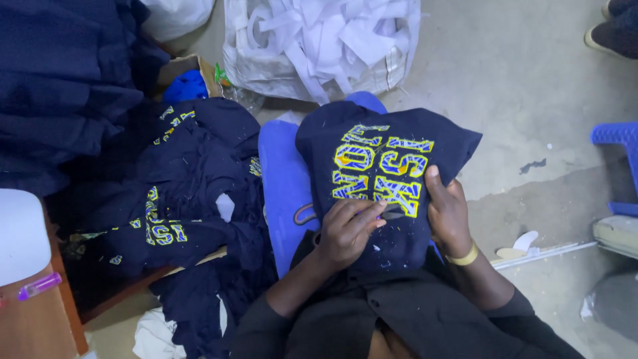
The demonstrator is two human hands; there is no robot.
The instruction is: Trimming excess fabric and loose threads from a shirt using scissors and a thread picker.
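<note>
The left hand (347,231) is curled, fingers bent together and pressed on a navy garment (385,174), pinching a small purple tool (380,217) at the fingertips against the embroidered lettering (382,171). The right hand (448,214) lies flatter, fingers loosely together, thumb stretched up along the garment's edge, holding the cloth down; it grips nothing else. A yellow band (463,256) circles that wrist. Both forearms rise from the bottom of the view, bent inward over the lap.

The garment is spread across the person's lap on a blue seat (282,183), its long axis running away from the body and tilting slightly right, lettering upside down to the viewer. To the left lies a heap of similar navy garments (193,193). Beyond, a white sack of paper scraps (319,43) rests on the concrete floor (518,86).
</note>
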